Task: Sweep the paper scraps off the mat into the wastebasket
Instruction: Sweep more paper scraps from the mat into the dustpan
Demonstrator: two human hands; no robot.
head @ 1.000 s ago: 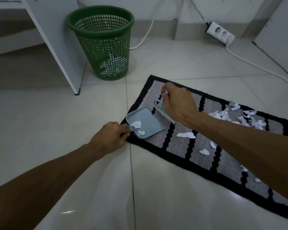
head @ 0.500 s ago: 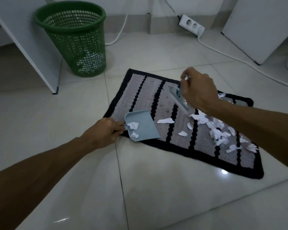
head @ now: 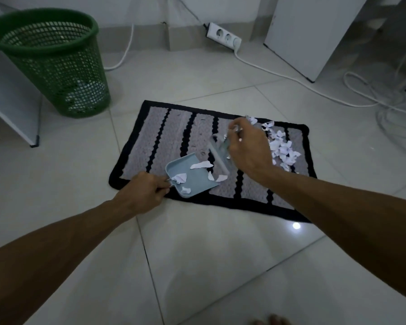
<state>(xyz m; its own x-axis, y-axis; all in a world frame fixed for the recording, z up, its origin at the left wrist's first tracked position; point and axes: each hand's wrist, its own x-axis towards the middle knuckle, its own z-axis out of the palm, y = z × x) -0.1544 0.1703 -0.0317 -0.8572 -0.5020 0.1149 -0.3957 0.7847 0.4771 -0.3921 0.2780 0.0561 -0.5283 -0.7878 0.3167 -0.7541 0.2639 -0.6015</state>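
Observation:
A grey mat [head: 155,137] with black stripes and a black border lies on the tiled floor. My left hand [head: 142,192] grips the handle of a light blue dustpan [head: 192,181] resting on the mat's near left part, with several white scraps in it. My right hand [head: 249,148] holds a small brush [head: 217,156] whose head touches the mat just right of the pan's mouth. A pile of white paper scraps [head: 280,146] lies on the mat's far right, beyond my right hand. The green mesh wastebasket [head: 54,64] stands at the far left.
A white panel leg [head: 14,109] stands left of the wastebasket. A white power strip [head: 224,38] and its cables [head: 352,90] run along the back and right floor. A white cabinet [head: 314,36] stands at the back right. Toes [head: 271,320] show at the bottom edge.
My right hand has swept the brush toward the dustpan, pushing loose scraps to its mouth and in. The pan holds more paper. The view has shifted rightward.

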